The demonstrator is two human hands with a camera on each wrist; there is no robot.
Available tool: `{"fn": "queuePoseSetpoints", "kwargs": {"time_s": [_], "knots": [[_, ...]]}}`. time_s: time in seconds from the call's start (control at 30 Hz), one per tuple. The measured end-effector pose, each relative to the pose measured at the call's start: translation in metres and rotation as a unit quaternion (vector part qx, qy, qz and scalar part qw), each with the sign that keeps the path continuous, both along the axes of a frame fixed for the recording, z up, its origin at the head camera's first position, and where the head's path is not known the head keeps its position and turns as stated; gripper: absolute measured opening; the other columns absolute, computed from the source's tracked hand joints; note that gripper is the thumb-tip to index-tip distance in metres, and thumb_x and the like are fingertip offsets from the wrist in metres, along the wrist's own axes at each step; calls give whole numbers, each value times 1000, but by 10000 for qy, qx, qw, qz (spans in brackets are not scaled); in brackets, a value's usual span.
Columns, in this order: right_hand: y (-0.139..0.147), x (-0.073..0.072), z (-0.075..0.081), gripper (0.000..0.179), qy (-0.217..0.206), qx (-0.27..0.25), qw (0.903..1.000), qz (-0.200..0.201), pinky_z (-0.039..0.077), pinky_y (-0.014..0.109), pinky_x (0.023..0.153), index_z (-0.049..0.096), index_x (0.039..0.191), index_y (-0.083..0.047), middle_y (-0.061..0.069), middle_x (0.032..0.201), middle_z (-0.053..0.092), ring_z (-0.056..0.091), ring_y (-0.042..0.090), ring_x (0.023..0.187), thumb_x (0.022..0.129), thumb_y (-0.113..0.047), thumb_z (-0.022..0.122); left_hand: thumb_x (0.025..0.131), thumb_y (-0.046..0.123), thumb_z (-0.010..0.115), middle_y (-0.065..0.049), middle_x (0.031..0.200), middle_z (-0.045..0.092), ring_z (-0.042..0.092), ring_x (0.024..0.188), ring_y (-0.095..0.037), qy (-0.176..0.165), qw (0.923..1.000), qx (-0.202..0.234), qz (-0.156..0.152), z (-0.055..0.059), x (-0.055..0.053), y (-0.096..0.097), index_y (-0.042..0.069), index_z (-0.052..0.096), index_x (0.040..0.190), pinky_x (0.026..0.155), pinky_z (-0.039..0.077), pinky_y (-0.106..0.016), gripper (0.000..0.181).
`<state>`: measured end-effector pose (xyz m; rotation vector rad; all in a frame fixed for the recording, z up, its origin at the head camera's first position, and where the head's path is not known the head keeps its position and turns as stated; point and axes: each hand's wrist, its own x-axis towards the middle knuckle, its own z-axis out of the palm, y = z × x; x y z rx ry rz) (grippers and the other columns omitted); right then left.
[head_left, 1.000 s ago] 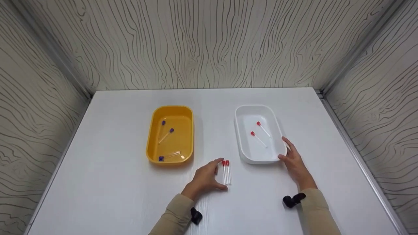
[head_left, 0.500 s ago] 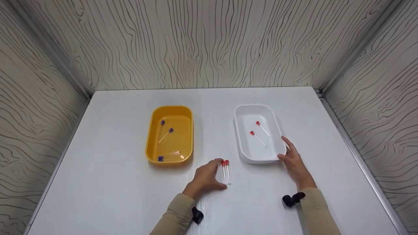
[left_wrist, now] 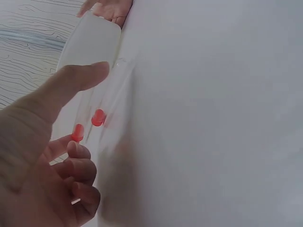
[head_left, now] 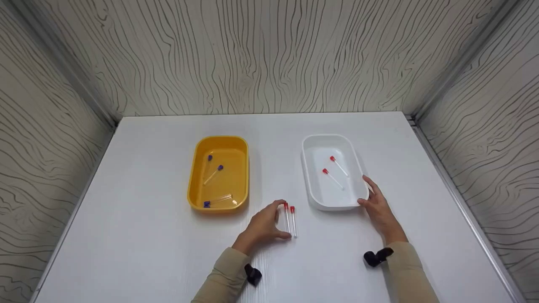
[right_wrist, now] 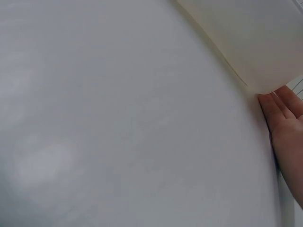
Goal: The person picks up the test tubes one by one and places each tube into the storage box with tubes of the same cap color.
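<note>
My left hand [head_left: 262, 225] pinches a clear test tube [head_left: 287, 219] lengthwise, the index finger at its red cap and the thumb at its lower end. Close on its right lies a second red-capped tube [head_left: 294, 223] on the table. In the left wrist view the pinched tube's red cap [left_wrist: 78, 132] meets the index fingertip. Around the near right corner of a white plastic tub [head_left: 326, 194], my right hand [head_left: 382, 216] holds the rim, thumb on the front and fingers along the side. Two red-capped tubes [head_left: 334, 180] lie inside that tub.
A yellow tub [head_left: 236, 176] stands to the left, with several purple-capped tubes [head_left: 213, 175] lying in it. The white table [head_left: 139, 219] is bounded by wood-patterned panels [head_left: 261, 59] at the back and both sides.
The left hand has taken hold of the left one of the two tubes and shifted it slightly left and away, widening the gap between them. The right hand stays on the white tub.
</note>
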<state>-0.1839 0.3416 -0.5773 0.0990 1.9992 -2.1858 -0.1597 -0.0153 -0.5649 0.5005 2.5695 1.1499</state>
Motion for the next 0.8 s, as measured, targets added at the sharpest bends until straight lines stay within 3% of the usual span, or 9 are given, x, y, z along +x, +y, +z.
{"fn": "queuePoseSetpoints", "kwargs": {"time_s": [0.37,0.6,0.7,0.8], "knots": [[0,-1,-1,81,-21,132,9999,-20,42,8,100,14,154,-25,9,165,6,36,2,135,91,4,55,63,32,90,-9,91,58,41,73,-11,-10,9998,153,110,20,-14,4,18,42,141,63,33,-22,92],[-1,-1,-1,82,-41,279,9996,-68,42,5,97,16,154,-27,9,165,6,13,32,152,90,2,57,66,33,88,-9,93,56,40,72,-11,-3,9998,151,102,36,-22,11,22,40,142,61,32,-21,91],[0,-1,-1,81,-35,202,9998,-41,41,5,98,15,154,-27,10,165,5,15,28,151,91,3,56,67,33,87,-11,95,57,40,72,-11,38,9999,118,85,42,-24,13,22,39,143,61,32,-20,91],[0,-1,-2,80,-44,130,9999,-18,41,7,100,15,154,-27,9,165,6,27,14,144,92,4,54,67,32,87,-15,98,58,40,72,-12,25,9998,157,77,48,-26,17,22,38,144,62,32,-21,91]]}}
